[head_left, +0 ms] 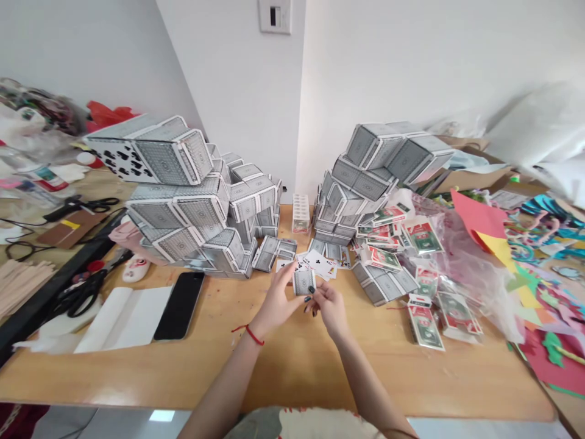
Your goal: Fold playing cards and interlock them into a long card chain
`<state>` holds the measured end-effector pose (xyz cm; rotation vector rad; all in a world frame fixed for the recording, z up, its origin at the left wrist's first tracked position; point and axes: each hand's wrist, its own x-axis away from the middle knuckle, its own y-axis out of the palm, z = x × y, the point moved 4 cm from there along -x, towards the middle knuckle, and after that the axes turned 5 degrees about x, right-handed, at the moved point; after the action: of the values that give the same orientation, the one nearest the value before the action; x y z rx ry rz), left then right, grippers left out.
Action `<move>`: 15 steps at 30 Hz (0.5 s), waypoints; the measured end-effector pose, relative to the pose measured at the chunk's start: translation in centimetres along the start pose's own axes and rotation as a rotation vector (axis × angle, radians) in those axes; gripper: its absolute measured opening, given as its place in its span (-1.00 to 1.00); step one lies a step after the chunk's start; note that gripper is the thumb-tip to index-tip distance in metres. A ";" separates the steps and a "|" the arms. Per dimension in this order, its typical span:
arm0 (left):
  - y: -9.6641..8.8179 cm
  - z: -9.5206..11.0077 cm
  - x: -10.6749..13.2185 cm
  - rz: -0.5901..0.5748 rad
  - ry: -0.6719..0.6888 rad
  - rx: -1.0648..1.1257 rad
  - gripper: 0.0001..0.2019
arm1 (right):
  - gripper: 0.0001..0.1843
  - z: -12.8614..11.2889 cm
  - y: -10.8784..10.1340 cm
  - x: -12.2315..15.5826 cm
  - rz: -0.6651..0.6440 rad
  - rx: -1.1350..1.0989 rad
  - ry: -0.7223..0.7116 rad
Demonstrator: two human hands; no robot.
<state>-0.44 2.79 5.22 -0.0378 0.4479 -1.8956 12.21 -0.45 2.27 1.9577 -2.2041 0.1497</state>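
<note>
A playing card (303, 283) with a grey patterned back is held over the middle of the table, between both hands. My left hand (280, 297) grips its left side, thumb below and fingers behind. My right hand (328, 305), with dark nail polish, pinches its lower right corner. Whether it is one card or a folded piece cannot be told. Just beyond lie loose face-up playing cards (322, 263). Stacked blocks made of folded cards rise on the left (183, 213) and on the right (361, 177).
A black phone (179, 306) and white paper (125, 320) lie at left, near black scissors (89, 292). Red-and-green card packs (425, 323) and clear plastic wrap (484, 274) crowd the right. A small card-block piece (266, 253) sits behind my left hand. The wall stands behind.
</note>
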 end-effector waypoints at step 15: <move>1.6 -1.3 1.3 0.353 -0.465 0.392 -0.59 | -0.74 -0.9 2.5 1.5 -0.276 -0.081 -0.107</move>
<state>0.19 1.53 3.31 -0.1276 -0.2237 -1.5321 9.58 -1.45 3.57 2.2438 -1.9382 -0.0853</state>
